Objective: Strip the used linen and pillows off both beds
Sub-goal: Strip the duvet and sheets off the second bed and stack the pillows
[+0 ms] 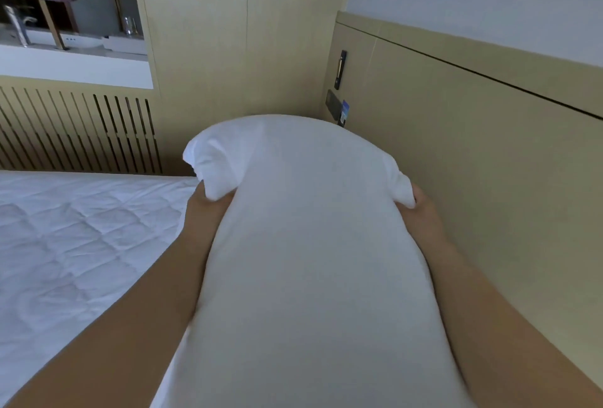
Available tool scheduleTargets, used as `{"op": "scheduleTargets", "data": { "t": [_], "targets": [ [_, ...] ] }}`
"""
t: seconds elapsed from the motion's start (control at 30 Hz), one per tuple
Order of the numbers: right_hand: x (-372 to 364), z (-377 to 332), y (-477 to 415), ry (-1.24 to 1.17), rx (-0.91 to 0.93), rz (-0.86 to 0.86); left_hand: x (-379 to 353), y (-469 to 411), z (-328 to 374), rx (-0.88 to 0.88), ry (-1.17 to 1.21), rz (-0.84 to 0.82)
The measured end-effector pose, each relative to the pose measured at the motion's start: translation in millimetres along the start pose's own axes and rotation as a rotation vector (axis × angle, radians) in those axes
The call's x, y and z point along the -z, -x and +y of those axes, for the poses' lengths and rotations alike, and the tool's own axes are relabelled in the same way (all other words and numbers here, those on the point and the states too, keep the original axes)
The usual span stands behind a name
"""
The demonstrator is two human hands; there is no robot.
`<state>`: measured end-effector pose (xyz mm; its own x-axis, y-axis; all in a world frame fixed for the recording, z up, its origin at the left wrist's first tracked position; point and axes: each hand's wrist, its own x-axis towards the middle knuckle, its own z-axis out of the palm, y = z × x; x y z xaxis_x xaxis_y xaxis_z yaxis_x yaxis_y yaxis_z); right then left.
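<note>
A plump white pillow (310, 244) fills the middle of the head view, held up in front of me between both forearms. My left hand (204, 212) grips its far left corner, where the cloth bunches above my fingers. My right hand (422, 208) grips the far right corner, its fingers mostly hidden behind the pillow. To the left lies a bed (65, 244) with a bare white quilted mattress cover.
A beige padded headboard (489, 146) runs along the right with a black switch panel (337, 104) and a card. A slatted wooden radiator cover (75, 130) stands behind the bed under a white sill (75, 65). A tall wood panel (244, 32) fills the corner.
</note>
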<state>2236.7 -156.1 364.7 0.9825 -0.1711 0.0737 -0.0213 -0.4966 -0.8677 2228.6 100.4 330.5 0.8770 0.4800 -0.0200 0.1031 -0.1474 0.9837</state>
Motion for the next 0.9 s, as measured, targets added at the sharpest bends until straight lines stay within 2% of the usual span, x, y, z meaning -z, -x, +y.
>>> {"op": "scheduleTargets", "data": {
  "t": [0.1,0.17,0.23,0.33,0.47,0.7,0.9],
  "targets": [
    [3.0,13.6,-0.1,0.109,-0.038,0.009,-1.8,-14.0,-10.4,0.016,-0.061,-0.172],
    [-0.4,28.2,7.8,0.281,-0.097,0.002,-0.3,-11.8,-35.7,0.075,-0.085,-0.305],
    [-8.8,35.0,14.4,0.482,-0.13,0.003,2.2,-4.4,-61.1,0.147,-0.087,-0.29],
    [-18.5,26.7,29.8,0.495,-0.06,-0.043,3.8,5.0,-83.7,0.232,-0.038,-0.274],
    [-27.5,36.1,71.5,0.6,0.036,-0.142,8.9,17.8,-92.3,0.352,-0.118,-0.192],
    [-20.1,47.4,108.9,0.686,-0.08,-0.14,33.2,127.2,-82.7,0.228,-0.1,-0.28],
    [-22.6,41.7,177.1,0.756,-0.092,-0.112,74.4,183.8,-87.5,0.323,-0.169,-0.329]
  ]
}}
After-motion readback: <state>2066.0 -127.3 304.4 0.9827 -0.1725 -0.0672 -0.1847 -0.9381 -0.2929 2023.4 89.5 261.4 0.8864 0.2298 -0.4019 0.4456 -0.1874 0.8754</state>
